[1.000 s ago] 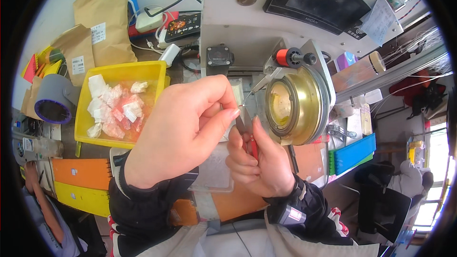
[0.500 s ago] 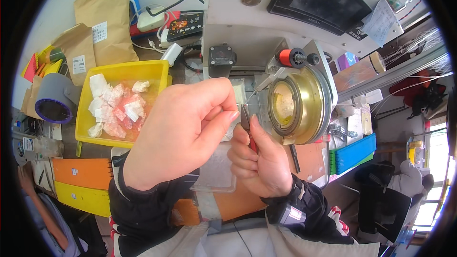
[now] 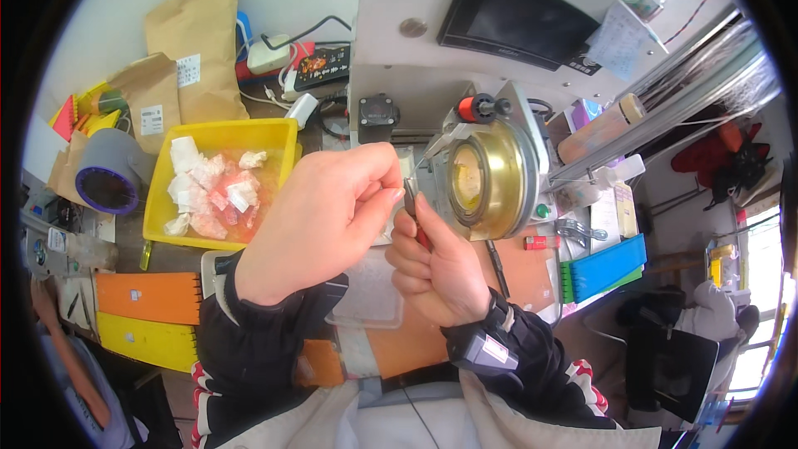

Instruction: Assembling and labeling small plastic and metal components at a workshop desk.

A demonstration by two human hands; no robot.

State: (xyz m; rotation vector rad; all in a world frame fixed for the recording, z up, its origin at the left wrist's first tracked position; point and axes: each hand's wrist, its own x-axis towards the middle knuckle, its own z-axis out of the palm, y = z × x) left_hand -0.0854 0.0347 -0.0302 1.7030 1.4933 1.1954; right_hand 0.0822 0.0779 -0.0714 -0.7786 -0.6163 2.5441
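Note:
My left hand [image 3: 320,220] is closed in a pinch at the middle of the view; whatever its fingertips hold, if anything, is too small to make out. Right beside those fingertips stand the dark jaws of small red-handled pliers [image 3: 410,198]. Wrapped round their handles is my right hand [image 3: 445,270], with its thumb lying along the tool. Just beyond and to the right of both hands is a brass-coloured drum [image 3: 509,187] on a machine. A red spool [image 3: 476,108] sits above the drum. My left hand covers part of the bench.
At the left stands a yellow tray [image 3: 283,133] with white and pink crumpled pieces. Paper bags [image 3: 199,54] and a grey cylinder [image 3: 108,170] are behind and beside it. Orange [image 3: 150,298] and blue [image 3: 607,268] bins flank the bench. A dark screen [image 3: 515,17] is on the machine's panel.
The whole view has shifted, so the machine and both hands appear farther left. The pliers' jaws and my left fingertips look slightly closer together. Both hands keep their grips.

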